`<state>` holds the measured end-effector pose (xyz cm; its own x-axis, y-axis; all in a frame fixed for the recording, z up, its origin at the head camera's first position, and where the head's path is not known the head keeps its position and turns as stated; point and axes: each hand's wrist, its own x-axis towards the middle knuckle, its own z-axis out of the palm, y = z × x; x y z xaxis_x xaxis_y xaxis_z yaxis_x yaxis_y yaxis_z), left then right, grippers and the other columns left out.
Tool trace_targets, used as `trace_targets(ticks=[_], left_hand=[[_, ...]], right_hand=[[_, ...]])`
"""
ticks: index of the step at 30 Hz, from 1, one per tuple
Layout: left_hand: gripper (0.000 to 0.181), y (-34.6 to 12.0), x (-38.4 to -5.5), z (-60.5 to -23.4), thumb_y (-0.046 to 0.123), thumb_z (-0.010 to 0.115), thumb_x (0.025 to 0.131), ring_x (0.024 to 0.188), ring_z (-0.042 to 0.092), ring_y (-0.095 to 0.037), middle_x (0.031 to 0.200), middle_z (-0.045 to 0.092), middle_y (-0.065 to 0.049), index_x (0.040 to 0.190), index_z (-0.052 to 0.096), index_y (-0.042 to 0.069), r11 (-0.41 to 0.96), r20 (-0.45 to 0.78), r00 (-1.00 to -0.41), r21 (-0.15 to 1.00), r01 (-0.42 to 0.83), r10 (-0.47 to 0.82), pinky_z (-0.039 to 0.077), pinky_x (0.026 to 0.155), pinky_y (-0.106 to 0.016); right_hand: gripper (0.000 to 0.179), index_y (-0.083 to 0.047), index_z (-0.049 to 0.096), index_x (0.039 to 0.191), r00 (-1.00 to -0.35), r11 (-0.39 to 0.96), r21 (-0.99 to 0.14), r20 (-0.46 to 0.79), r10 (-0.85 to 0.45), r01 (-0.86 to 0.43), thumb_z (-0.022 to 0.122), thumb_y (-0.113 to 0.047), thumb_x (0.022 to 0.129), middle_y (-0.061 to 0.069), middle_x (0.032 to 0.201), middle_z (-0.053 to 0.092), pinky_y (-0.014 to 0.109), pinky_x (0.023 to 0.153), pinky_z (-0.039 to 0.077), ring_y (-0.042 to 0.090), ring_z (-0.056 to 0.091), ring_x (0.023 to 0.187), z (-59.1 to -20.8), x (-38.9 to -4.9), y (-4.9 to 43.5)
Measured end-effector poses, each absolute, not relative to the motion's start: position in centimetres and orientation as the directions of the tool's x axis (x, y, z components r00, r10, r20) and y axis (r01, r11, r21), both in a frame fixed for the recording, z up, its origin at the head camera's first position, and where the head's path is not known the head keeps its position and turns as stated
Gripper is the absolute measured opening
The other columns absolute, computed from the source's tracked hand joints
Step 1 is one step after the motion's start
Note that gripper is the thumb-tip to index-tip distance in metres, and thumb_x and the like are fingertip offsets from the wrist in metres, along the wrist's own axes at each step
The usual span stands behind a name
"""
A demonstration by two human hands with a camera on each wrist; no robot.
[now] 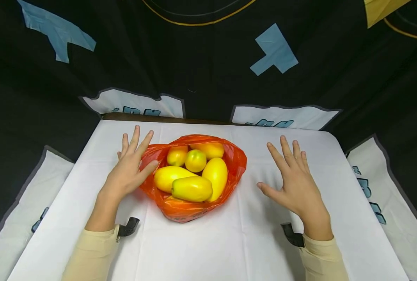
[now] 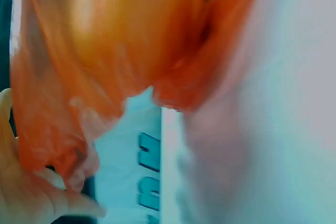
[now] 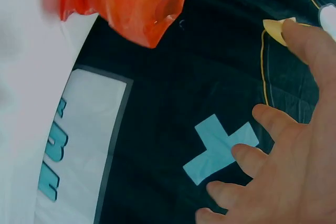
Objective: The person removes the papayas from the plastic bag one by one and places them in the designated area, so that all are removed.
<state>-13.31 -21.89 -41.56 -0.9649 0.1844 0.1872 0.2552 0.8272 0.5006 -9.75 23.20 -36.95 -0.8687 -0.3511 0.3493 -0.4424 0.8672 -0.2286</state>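
Black cloth (image 1: 208,58) fills the background, hanging behind and around a table (image 1: 190,249) covered in smooth white. White panels (image 1: 285,116) with blue lettering show beyond the far edge and along both sides of the table; the words are too cut off to read. On the table, a little left of centre and toward the far half, sits an orange-red plastic bag (image 1: 234,168), thin and crinkled, its mouth wide open and facing up.

A person's two forearms reach in from the near edge, in beige sleeves (image 1: 89,257). The left hand (image 1: 127,169) is just beside the bag's left side, fingers straight and spread, thumb out toward the rim. It overlaps the plastic from above, but whether it touches cannot be told. The right hand (image 1: 296,183) is over the right part of the table, well apart from the bag, fingers also straight and fanned wide, with nothing in its grasp.

Inside the bag lies a cluster of glossy yellow fruits, most of them long and oval. One elongated fruit (image 1: 192,189) rests at the front, on top of others; a small round fruit (image 1: 196,160) with a greenish tint sits in the middle. Strips of pale blue tape (image 1: 277,50) are stuck to the cloth. Smallest, a curved black piece (image 1: 128,227) juts inward at each wrist.
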Motion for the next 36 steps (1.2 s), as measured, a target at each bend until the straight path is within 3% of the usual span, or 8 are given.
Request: trace_targets(ticks=[4,10,13,17,21,25,30,36], left_hand=[[0.078,-22.7,-13.7,-43.2,0.045,0.057,0.094,0.147,-0.003,-0.036,0.161,-0.011,0.008,0.154,0.007,0.044,0.703,0.164,-0.969,0.668,0.245,0.183,0.019,0.098,-0.078],[0.081,-23.1,-14.2,-44.7,0.024,0.058,0.096,0.148,0.002,-0.024,0.162,-0.005,0.008,0.156,0.005,0.039,0.492,0.149,-0.964,0.837,0.241,0.219,0.008,0.111,-0.064],[0.083,-23.3,-14.4,-45.2,0.016,0.058,0.096,0.148,0.003,-0.025,0.163,0.001,0.003,0.157,0.003,0.032,0.398,0.123,-0.963,0.892,0.213,0.240,0.007,0.113,-0.061],[0.079,-23.4,-14.7,-46.0,0.009,0.059,0.096,0.144,0.019,-0.029,0.160,0.018,-0.003,0.157,0.014,0.027,0.324,0.085,-0.963,0.931,0.169,0.256,0.017,0.113,-0.058],[0.063,-23.6,-14.7,-46.7,0.008,0.054,0.099,0.137,0.033,-0.026,0.154,0.031,-0.004,0.154,0.027,0.023,0.298,0.062,-0.960,0.943,0.146,0.273,0.028,0.112,-0.049],[0.055,-23.6,-14.5,-47.0,0.011,0.046,0.103,0.135,0.034,-0.025,0.151,0.035,-0.004,0.154,0.027,0.022,0.271,0.052,-0.954,0.953,0.136,0.296,0.028,0.112,-0.047],[0.049,-23.3,-14.4,-46.9,0.016,0.038,0.106,0.136,0.032,-0.027,0.151,0.035,-0.006,0.153,0.028,0.026,0.233,0.025,-0.950,0.967,0.102,0.311,0.022,0.113,-0.054],[0.042,-23.2,-14.5,-47.0,0.019,0.034,0.107,0.136,0.032,-0.027,0.149,0.038,-0.006,0.150,0.034,0.021,0.188,0.002,-0.948,0.980,0.066,0.318,0.020,0.113,-0.053]], right_hand=[[0.099,-0.030,0.024,0.155,-0.860,0.841,-0.278,0.371,-0.351,-0.463,0.075,-0.055,0.074,0.002,0.162,0.010,0.060,0.114,0.010,0.036,0.004,0.147,-36.9,-10.0,22.7],[0.101,-0.028,0.030,0.154,-0.833,0.812,-0.309,0.434,-0.343,-0.495,0.079,-0.054,0.069,0.002,0.161,0.018,0.059,0.114,0.012,0.034,0.013,0.146,-37.1,-10.8,22.0],[0.101,-0.026,0.034,0.153,-0.821,0.792,-0.332,0.461,-0.337,-0.512,0.080,-0.053,0.067,0.001,0.160,0.021,0.059,0.113,0.015,0.030,0.019,0.145,-37.2,-11.3,21.5],[0.101,-0.024,0.037,0.151,-0.812,0.761,-0.371,0.480,-0.333,-0.531,0.082,-0.051,0.065,-0.003,0.159,0.023,0.060,0.107,0.030,0.026,0.023,0.144,-37.3,-12.0,20.7],[0.101,-0.026,0.038,0.150,-0.803,0.728,-0.406,0.493,-0.334,-0.552,0.083,-0.049,0.063,-0.003,0.160,0.020,0.065,0.093,0.042,0.026,0.018,0.145,-37.3,-12.5,20.0],[0.099,-0.026,0.041,0.149,-0.787,0.707,-0.409,0.510,-0.347,-0.577,0.084,-0.049,0.063,-0.001,0.160,0.019,0.068,0.094,0.039,0.030,0.013,0.146,-37.3,-12.7,19.2],[0.099,-0.027,0.041,0.149,-0.774,0.681,-0.417,0.513,-0.371,-0.602,0.085,-0.049,0.063,-0.004,0.159,0.021,0.065,0.097,0.039,0.027,0.019,0.144,-37.2,-13.1,18.2],[0.097,-0.030,0.039,0.149,-0.776,0.642,-0.457,0.495,-0.391,-0.615,0.083,-0.050,0.065,-0.004,0.159,0.022,0.064,0.097,0.039,0.023,0.018,0.144,-37.2,-13.1,16.9]])
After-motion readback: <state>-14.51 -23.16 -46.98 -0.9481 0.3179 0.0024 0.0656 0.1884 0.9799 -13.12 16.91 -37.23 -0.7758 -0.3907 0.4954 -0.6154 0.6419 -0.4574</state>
